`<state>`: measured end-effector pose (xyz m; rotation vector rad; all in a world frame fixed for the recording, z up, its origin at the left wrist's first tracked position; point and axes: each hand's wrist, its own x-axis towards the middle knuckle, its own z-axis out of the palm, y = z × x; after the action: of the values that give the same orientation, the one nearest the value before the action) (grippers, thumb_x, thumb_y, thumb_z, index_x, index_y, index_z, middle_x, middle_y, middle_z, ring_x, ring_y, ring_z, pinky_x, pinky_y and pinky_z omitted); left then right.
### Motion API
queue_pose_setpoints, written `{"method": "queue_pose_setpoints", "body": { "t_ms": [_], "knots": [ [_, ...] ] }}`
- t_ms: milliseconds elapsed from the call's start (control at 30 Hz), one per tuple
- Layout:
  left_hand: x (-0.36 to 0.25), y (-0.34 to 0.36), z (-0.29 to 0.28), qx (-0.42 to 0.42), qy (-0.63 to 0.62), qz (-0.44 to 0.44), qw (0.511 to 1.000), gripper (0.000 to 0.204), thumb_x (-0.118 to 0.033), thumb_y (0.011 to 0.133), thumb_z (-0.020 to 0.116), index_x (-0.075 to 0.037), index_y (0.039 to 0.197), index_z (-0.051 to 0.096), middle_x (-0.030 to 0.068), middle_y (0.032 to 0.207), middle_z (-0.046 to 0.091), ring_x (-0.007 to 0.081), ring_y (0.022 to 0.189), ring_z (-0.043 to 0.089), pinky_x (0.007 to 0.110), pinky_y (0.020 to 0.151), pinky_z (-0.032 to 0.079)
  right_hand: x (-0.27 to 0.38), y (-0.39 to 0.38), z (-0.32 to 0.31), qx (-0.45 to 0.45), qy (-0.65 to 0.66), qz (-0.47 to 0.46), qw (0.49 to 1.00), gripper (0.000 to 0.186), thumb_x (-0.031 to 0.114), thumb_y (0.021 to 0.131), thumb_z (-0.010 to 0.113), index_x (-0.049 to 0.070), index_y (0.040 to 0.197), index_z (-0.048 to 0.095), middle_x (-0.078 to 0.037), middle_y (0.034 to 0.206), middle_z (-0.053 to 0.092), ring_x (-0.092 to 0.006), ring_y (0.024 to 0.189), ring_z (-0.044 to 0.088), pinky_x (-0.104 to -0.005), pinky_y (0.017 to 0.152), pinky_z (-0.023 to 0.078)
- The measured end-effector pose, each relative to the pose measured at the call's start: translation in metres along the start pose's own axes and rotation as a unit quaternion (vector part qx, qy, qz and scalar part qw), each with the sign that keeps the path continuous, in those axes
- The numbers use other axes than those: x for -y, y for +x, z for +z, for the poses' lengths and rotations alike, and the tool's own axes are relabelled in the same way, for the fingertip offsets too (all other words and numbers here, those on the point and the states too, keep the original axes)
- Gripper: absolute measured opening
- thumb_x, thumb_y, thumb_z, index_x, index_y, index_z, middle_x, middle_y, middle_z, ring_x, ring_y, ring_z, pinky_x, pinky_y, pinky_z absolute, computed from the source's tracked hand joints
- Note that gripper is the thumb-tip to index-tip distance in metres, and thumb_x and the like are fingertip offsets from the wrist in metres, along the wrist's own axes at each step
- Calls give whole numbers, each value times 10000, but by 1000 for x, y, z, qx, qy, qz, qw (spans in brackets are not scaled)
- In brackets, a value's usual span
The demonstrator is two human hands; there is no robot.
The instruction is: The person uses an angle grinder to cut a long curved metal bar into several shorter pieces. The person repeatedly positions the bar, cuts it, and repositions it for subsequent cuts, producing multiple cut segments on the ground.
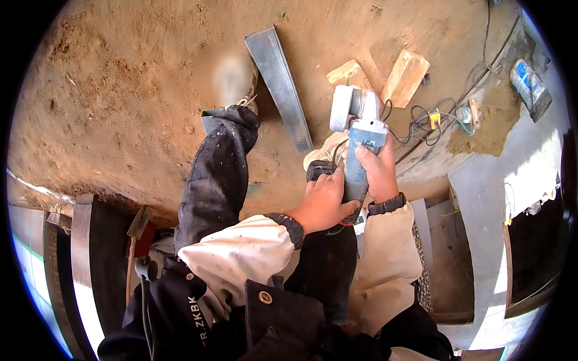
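Observation:
An angle grinder (359, 153) with a blue body and a pale metal head and guard is held upright in front of me, over my right shoe. My right hand (380, 168) wraps round its body from the right, with the thumb lying across the front. My left hand (325, 201) grips the lower body from the left, its fingers closed near a dark cord. Any disc is hidden by the guard. Left of the grinder, a long grey metal channel (280, 87) lies on the dirt, apart from both hands.
Two wooden blocks (404, 78) lie beyond the grinder. Tangled cables (424, 123) with a yellow connector run along the right, near a small reel-like item (466, 115) and a blue-and-grey bag (530, 87). Dark panels (90, 253) stand at the left.

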<state>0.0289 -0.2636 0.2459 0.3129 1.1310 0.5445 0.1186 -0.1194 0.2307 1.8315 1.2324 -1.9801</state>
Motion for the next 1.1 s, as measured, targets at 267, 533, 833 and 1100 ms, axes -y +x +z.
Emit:
{"method": "queue_pose_setpoints", "body": {
  "t_ms": [267, 533, 833, 1100],
  "knots": [
    [-1, 18, -3, -32, -18, -92, 995, 862, -357, 899, 740, 147, 1427, 283, 360, 1225, 619, 497, 1170, 614, 519, 1015, 477, -2, 35, 15, 105, 43, 42, 993, 590, 166, 930, 775, 37, 1393, 433, -73, 1200, 603, -149, 1063, 595, -332, 916, 509],
    [-2, 45, 19, -152, -194, -83, 966, 800, -255, 914, 714, 169, 1417, 260, 406, 1341, 501, 488, 1266, 554, 487, 1063, 448, -11, 62, 11, 104, 38, 29, 993, 527, 219, 976, 735, 33, 1376, 445, -76, 1100, 638, -155, 905, 644, -323, 806, 550],
    [21, 83, 14, -349, -153, -82, 921, 675, -105, 841, 662, 154, 1365, 324, 336, 1246, 543, 408, 1170, 581, 452, 1010, 473, -46, 114, 46, 75, 10, 63, 995, 611, 394, 935, 769, -8, 1288, 472, -131, 1082, 638, -192, 857, 661, -338, 718, 562],
    [26, 95, -39, -318, -194, -99, 923, 831, -91, 836, 699, 110, 1485, 220, 286, 1301, 567, 353, 1217, 594, 408, 1026, 484, -61, 163, 79, 59, -34, 96, 993, 758, 460, 893, 777, -63, 1327, 441, -189, 1227, 616, -245, 1092, 627, -377, 935, 513]
  ]
}}
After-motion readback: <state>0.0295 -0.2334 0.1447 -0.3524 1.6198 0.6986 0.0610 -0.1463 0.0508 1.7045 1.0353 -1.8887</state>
